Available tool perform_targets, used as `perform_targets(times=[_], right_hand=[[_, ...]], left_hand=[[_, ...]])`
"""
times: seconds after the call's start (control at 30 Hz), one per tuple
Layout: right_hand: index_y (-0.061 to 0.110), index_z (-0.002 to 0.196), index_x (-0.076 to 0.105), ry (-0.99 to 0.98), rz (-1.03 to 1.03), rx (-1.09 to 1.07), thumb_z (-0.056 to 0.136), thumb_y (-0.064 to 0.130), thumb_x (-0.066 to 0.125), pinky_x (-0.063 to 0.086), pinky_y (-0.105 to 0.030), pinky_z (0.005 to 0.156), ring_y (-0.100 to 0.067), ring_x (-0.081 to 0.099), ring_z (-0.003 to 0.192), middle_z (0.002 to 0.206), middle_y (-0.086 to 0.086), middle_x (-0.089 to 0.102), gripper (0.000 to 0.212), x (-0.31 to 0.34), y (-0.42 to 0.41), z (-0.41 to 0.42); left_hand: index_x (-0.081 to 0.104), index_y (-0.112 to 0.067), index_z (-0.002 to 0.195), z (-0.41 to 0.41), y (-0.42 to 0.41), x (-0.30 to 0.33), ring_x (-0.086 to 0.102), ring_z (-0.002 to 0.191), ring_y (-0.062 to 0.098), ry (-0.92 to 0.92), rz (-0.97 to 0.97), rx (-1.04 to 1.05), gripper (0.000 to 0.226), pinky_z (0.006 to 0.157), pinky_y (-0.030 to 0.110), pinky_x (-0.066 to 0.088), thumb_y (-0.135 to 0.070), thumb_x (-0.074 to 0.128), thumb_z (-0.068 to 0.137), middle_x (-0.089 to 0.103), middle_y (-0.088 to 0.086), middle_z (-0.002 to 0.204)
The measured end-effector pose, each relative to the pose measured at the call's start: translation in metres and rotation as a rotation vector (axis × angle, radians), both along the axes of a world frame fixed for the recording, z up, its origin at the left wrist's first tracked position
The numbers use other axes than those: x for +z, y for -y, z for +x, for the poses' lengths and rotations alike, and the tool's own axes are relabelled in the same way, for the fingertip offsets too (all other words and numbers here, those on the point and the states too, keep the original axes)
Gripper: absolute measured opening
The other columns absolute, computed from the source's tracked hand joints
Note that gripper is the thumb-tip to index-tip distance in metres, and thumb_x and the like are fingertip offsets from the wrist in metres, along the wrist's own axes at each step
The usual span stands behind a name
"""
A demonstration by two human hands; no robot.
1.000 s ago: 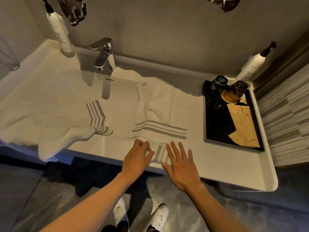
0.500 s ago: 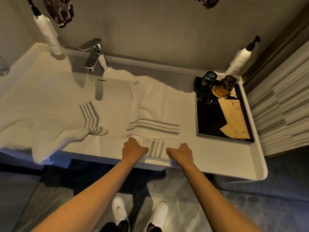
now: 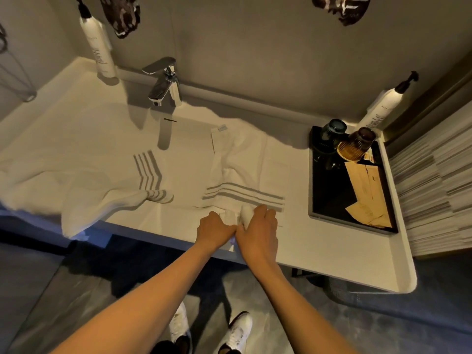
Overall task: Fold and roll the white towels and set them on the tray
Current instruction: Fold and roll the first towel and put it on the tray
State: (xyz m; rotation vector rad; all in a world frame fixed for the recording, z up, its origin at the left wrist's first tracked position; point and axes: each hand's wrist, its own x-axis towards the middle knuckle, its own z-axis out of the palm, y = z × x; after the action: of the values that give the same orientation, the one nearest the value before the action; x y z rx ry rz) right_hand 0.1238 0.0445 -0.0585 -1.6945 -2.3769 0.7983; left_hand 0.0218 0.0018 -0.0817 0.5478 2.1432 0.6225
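both hands side by side: left hand (image 3: 216, 232), right hand (image 3: 258, 232), fingers curled.

Premises: a bathroom, of hotel or guest-room character. A white vanity counter (image 3: 332, 256) runs along a grey wall, with a chrome mixer tap (image 3: 166, 83) at 11 o'clock. Tall white pump bottles stand at either end: one (image 3: 101, 51) at 10 o'clock, one (image 3: 383, 108) at 2 o'clock. At 3 o'clock sits a black amenity tray (image 3: 329, 200) carrying two tumblers, one dark blue (image 3: 332, 130), one amber-brown (image 3: 357, 146), and tan paper sachets (image 3: 365, 185). White towels with grey stripes (image 3: 245, 172) lie spread on the counter. Grey tile-like flooring (image 3: 76, 302) shows at 6 o'clock beneath it.
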Motion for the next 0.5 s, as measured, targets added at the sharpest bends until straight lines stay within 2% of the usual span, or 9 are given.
perform_targets(times=[0.03, 0.07, 0.1, 0.13, 0.17, 0.23, 0.33, 0.43, 0.5], right_hand=[[0.012, 0.124, 0.043, -0.014, -0.021, -0.023, 0.086, 0.023, 0.058, 0.04, -0.033, 0.073, -0.026, 0.047, 0.112, 0.123, -0.008, 0.045, 0.042, 0.0, -0.004, 0.002], [0.012, 0.123, 0.043, -0.035, -0.041, -0.043, 0.086, 0.022, 0.059, 0.041, -0.034, 0.074, -0.026, 0.047, 0.112, 0.122, -0.008, 0.045, 0.041, -0.002, -0.008, 0.005], [0.012, 0.121, 0.044, -0.06, -0.056, -0.052, 0.085, 0.022, 0.06, 0.044, -0.035, 0.076, -0.027, 0.047, 0.112, 0.121, -0.008, 0.046, 0.04, -0.003, -0.012, 0.008], [0.012, 0.119, 0.045, -0.089, -0.072, -0.054, 0.084, 0.022, 0.06, 0.047, -0.038, 0.08, -0.027, 0.049, 0.111, 0.12, -0.008, 0.047, 0.039, -0.004, -0.014, 0.01], [0.012, 0.119, 0.046, -0.115, -0.092, -0.058, 0.084, 0.022, 0.061, 0.05, -0.041, 0.083, -0.027, 0.05, 0.11, 0.119, -0.009, 0.049, 0.039, -0.005, -0.016, 0.012], [0.011, 0.117, 0.049, -0.154, -0.12, -0.08, 0.083, 0.021, 0.061, 0.051, -0.041, 0.085, -0.027, 0.054, 0.108, 0.116, -0.01, 0.053, 0.038, -0.007, -0.021, 0.018], [0.008, 0.111, 0.05, -0.183, -0.169, -0.165, 0.083, 0.01, 0.061, 0.046, -0.031, 0.079, -0.03, 0.058, 0.102, 0.113, -0.014, 0.056, 0.03, -0.01, -0.032, 0.028], [0.006, 0.109, 0.049, -0.199, -0.18, -0.238, 0.085, 0.005, 0.059, 0.04, -0.027, 0.077, -0.027, 0.057, 0.097, 0.113, -0.014, 0.055, 0.027, -0.01, -0.03, 0.031], [0.007, 0.109, 0.049, -0.225, -0.128, -0.193, 0.086, 0.008, 0.059, 0.039, -0.026, 0.076, -0.023, 0.054, 0.095, 0.109, -0.01, 0.051, 0.024, -0.008, -0.021, 0.022]], left_hand=[[0.066, -0.011, 0.092, -0.001, 0.0, 0.001, 0.063, 0.091, 0.019, 0.039, -0.004, -0.011, 0.033, 0.074, 0.027, 0.046, -0.045, 0.063, 0.088, 0.067, 0.001, 0.09], [0.062, -0.008, 0.114, -0.001, -0.001, -0.001, 0.061, 0.103, 0.021, 0.075, -0.02, -0.014, 0.051, 0.079, 0.025, 0.044, -0.049, 0.066, 0.085, 0.066, 0.006, 0.11], [0.051, -0.004, 0.133, -0.001, -0.001, 0.0, 0.057, 0.115, 0.024, 0.082, -0.043, -0.016, 0.075, 0.085, 0.024, 0.042, -0.056, 0.067, 0.082, 0.06, 0.01, 0.129], [0.042, -0.002, 0.142, 0.001, -0.003, -0.001, 0.054, 0.122, 0.027, 0.068, -0.07, -0.015, 0.092, 0.091, 0.025, 0.042, -0.062, 0.068, 0.077, 0.053, 0.012, 0.139], [0.04, -0.002, 0.143, 0.003, -0.004, -0.003, 0.053, 0.125, 0.028, 0.038, -0.089, -0.016, 0.101, 0.095, 0.026, 0.043, -0.068, 0.068, 0.071, 0.049, 0.013, 0.142], [0.038, -0.003, 0.142, 0.008, -0.006, -0.006, 0.052, 0.126, 0.03, -0.024, -0.122, 0.005, 0.104, 0.097, 0.034, 0.046, -0.069, 0.069, 0.068, 0.046, 0.014, 0.143], [0.031, -0.009, 0.141, 0.014, -0.005, -0.006, 0.05, 0.126, 0.031, -0.129, -0.159, 0.018, 0.101, 0.095, 0.042, 0.046, -0.068, 0.072, 0.07, 0.043, 0.012, 0.141], [0.031, -0.01, 0.139, 0.018, -0.007, -0.003, 0.052, 0.123, 0.031, -0.176, -0.16, -0.001, 0.1, 0.092, 0.042, 0.047, -0.068, 0.073, 0.069, 0.045, 0.013, 0.139], [0.033, -0.009, 0.138, 0.018, -0.008, -0.004, 0.054, 0.121, 0.032, -0.144, -0.145, 0.017, 0.095, 0.091, 0.04, 0.048, -0.065, 0.072, 0.072, 0.048, 0.013, 0.137]])
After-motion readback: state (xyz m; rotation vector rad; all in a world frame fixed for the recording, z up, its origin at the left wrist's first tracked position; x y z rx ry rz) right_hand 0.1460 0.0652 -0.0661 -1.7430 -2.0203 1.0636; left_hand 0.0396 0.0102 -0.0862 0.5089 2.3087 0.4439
